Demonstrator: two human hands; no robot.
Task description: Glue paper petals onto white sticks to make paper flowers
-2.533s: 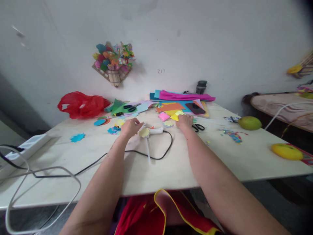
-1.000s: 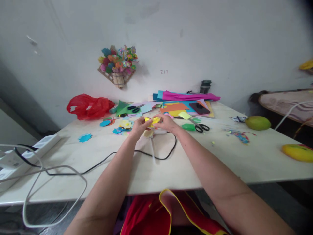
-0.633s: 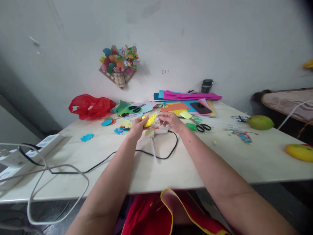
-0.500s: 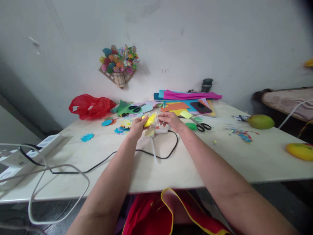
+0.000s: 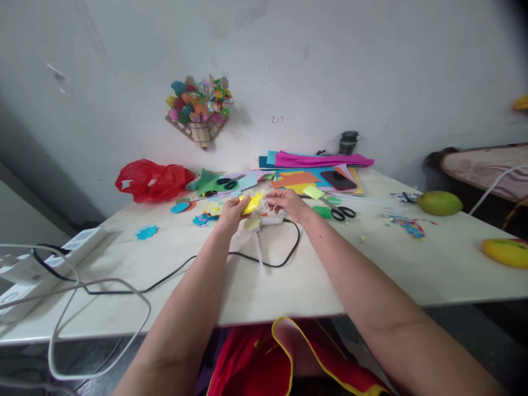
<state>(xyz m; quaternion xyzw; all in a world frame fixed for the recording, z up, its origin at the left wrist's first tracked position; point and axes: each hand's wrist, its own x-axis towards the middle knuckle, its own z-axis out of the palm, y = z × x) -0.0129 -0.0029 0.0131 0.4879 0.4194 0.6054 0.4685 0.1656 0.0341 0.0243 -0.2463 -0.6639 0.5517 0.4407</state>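
Over the middle of the table, my left hand (image 5: 233, 212) is closed on a bright yellow bundle (image 5: 251, 204) in clear plastic. My right hand (image 5: 284, 201) pinches the right end of the clear plastic wrap (image 5: 263, 203). Just below the hands lies a white tool (image 5: 271, 220) with a black cord. A pale yellow flower shape (image 5: 252, 224) sits beside it, over a thin clear stick (image 5: 259, 250). More flower cutouts (image 5: 213, 208) are left of my left hand. What is inside the bundle is too small to tell.
Black-handled scissors (image 5: 343, 213) lie right of my right hand, and another pair (image 5: 230, 181) farther back. Coloured sheets (image 5: 297, 179) and a phone (image 5: 338, 180) are behind. A red bag (image 5: 152, 180), a power strip (image 5: 88, 239) with looping cables and a green mango (image 5: 440, 203) stand around.
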